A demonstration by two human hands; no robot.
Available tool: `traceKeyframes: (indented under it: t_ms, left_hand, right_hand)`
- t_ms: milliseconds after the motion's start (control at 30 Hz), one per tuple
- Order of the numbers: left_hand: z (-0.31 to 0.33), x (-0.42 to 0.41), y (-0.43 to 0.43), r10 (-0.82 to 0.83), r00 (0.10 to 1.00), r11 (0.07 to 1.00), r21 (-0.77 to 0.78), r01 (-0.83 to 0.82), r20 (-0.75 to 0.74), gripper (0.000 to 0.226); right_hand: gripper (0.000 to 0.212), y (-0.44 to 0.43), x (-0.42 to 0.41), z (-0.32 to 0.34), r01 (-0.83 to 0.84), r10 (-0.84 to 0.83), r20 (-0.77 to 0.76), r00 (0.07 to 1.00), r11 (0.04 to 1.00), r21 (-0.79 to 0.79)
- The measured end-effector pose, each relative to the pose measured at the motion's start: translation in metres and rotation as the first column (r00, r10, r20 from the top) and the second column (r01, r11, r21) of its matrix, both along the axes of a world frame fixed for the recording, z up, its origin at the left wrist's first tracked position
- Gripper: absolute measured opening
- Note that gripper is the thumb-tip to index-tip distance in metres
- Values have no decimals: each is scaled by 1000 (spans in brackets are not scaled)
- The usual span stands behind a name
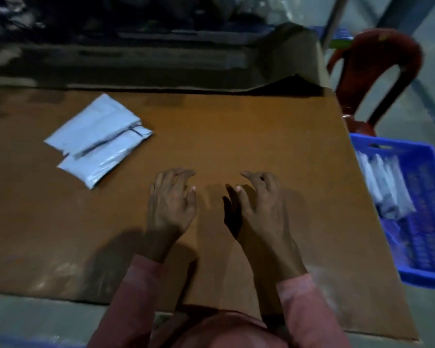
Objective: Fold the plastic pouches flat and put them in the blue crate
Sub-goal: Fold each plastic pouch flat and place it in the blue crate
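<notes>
In the frame's upper left we saw two grey pouches (96,136) on the tabletop (236,126), long sides slanting from lower left to upper right. Our left hand (171,199) was nearer them. It and our right hand (259,204) were relaxed and empty. The blue crate (423,278) sat far right.

Nothing here can be read: no words, numbers, brands or signs show clearly. The grey pouches (96,139), lying up and to the left of the left hand (171,204), show plain surfaces with no legible print. The folded pouches (384,182) in the blue crate (427,278), off to the right of the right hand (259,207), are too blurred to make out any marking. A green and white strip (340,42) lies far beyond the right hand, behind the red chair (377,66). It is too blurred to tell whether it carries print.
</notes>
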State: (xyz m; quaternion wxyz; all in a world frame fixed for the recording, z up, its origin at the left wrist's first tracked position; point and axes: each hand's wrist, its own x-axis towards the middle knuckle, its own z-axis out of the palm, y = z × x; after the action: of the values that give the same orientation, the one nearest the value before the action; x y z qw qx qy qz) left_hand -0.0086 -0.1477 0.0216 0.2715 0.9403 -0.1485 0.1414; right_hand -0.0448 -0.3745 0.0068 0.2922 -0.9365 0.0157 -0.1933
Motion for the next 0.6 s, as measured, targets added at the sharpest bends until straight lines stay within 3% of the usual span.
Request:
traceKeyframes:
  t_ms: [233,367,500,600]
  left_hand:
    - [-20,27,104,285,953,951,94,-295,99,36]
    - [-34,64,142,475,880,853,234,-467,21,46]
    - [-43,100,160,575,811,784,357,-508,-107,59]
    - [-43,116,167,548,826,799,373,-471,-131,59]
  right_hand:
    - [35,107,79,-4,-259,259,-12,966,963,-70]
    - [38,153,127,-5,-323,312,-105,944,940,-113]
    - [39,168,145,2,-340,323,-144,935,934,-113]
    - [39,162,141,2,-338,319,-148,936,934,-120]
